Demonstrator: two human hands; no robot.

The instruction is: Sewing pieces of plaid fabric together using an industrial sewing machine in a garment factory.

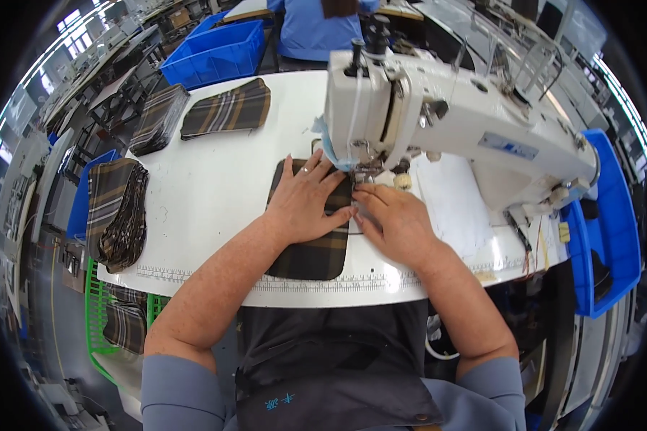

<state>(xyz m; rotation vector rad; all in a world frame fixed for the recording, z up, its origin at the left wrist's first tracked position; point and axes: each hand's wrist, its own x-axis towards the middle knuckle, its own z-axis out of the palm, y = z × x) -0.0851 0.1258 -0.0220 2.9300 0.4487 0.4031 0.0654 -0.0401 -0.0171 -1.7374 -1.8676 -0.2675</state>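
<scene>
A dark brown plaid fabric piece (pixel 310 260) with rounded corners lies flat on the white sewing table. Its right edge runs up to the presser foot (pixel 366 172) of a white sewing machine (pixel 474 118). My left hand (pixel 305 197) rests open on the piece, fingers spread and pointing at the needle area, a ring on one finger. At the fabric's right edge, just below the presser foot, is my right hand (pixel 395 219), its thumb apart from the fingers and fingertips touching the edge. The two thumbs nearly meet. A light blue cloth (pixel 331 146) hangs by the machine head, partly hiding the needle area.
Plaid piece stacks lie at the table's far left (pixel 226 109), beside a bundled stack (pixel 158 118), with a thick stack (pixel 115 212) at the left edge. Blue bins stand behind (pixel 216 54) and right (pixel 611 237). A green basket (pixel 97 316) is lower left. Someone in blue (pixel 316 29) sits ahead.
</scene>
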